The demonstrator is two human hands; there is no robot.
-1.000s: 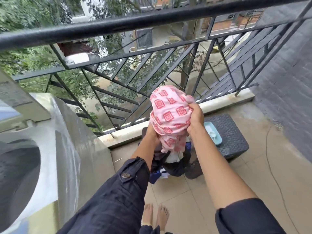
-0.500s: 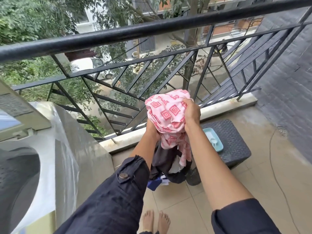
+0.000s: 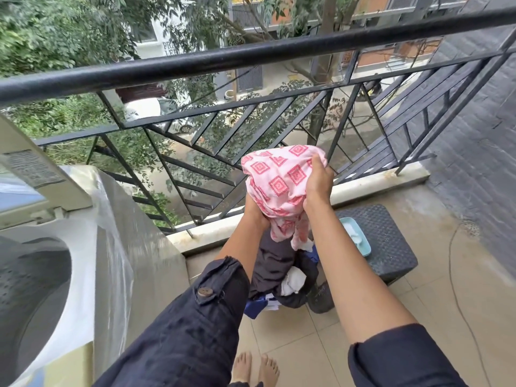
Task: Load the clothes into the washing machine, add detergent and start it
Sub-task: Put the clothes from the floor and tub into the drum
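Pink cloth point(image 3: 279, 180) gripped: right hand point(image 3: 318, 181) top, left hand point(image 3: 255, 212) beneath.

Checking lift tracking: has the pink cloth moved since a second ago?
Yes. The pink cloth has risen a little: it now sits higher above the teal tray on the stool.

A black metal railing point(image 3: 251, 55) runs across the upper frame, with trees point(image 3: 55, 37) and a white car point(image 3: 145, 107) behind it. At the right, a dark woven stool point(image 3: 391, 241) stands on the tiled floor point(image 3: 460, 317) near a grey brick wall point(image 3: 480, 135). A thin cable point(image 3: 449, 261) trails over the tiles.
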